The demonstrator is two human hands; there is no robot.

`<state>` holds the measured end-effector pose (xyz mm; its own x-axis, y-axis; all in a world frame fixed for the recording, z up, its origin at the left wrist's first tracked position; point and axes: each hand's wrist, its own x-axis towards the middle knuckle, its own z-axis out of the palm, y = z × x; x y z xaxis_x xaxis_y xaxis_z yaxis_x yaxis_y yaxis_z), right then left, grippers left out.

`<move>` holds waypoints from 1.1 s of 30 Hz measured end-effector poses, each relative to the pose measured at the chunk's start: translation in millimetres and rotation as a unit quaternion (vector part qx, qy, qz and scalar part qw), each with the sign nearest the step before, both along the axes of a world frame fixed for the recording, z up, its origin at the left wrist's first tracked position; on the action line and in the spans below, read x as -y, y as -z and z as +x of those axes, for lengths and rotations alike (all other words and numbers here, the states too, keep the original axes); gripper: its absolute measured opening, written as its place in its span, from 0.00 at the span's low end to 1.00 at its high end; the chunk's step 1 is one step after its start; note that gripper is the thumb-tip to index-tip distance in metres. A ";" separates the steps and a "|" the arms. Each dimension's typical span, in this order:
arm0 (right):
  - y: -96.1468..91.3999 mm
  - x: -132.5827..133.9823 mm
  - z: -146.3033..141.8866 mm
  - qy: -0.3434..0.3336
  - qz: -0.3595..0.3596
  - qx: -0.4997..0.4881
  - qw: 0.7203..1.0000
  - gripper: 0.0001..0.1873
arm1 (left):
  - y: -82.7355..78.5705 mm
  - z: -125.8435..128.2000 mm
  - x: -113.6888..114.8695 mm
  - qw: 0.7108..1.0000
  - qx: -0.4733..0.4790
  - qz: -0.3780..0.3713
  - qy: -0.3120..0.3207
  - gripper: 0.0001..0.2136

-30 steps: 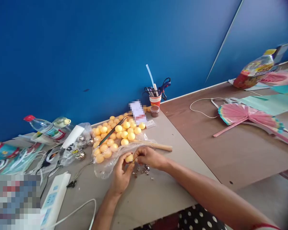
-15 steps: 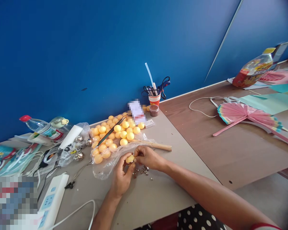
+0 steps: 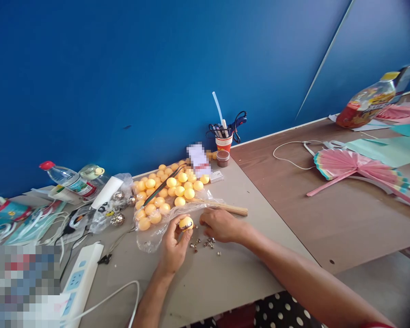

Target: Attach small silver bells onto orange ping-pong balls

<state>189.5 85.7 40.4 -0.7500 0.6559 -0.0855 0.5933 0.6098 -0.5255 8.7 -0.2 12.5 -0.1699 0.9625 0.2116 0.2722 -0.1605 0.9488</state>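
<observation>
My left hand grips a yellow-orange ping-pong ball between thumb and fingers. Dark and silvery marks show on the lower front of that ball. Just to the right, my right hand is held low over the table with its fingers curled together; whatever the fingertips pinch, if anything, is hidden. Small shiny metal pieces lie scattered on the grey tabletop below and beside it. Behind both hands, many more ping-pong balls rest in and on a clear plastic bag. Black-handled tweezers lie across them.
A bundle of thin sticks lies behind my right hand. Farther back stand a paper cup of tools and a lidded tub. At left are silver-covered balls, a bottle and a power strip. A pink paper fan lies right.
My right hand has left the ball and moved slightly right, over the small metal pieces. The ball stays in my left hand, now with its marked side showing. The view has shifted a little.
</observation>
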 end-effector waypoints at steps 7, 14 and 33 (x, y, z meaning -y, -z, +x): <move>-3.9 6.7 -4.3 -0.040 0.038 0.037 0.998 0.09 | 5.2 -0.8 -0.5 1.000 -0.023 -0.014 0.007 0.15; -3.5 1.1 0.0 0.047 0.031 0.017 0.998 0.10 | 4.4 -1.0 -0.3 0.999 -0.020 -0.026 0.005 0.16; -3.7 6.5 -9.4 0.140 -0.142 -0.200 0.959 0.07 | 2.5 -1.6 0.5 0.999 -0.001 -0.031 0.008 0.18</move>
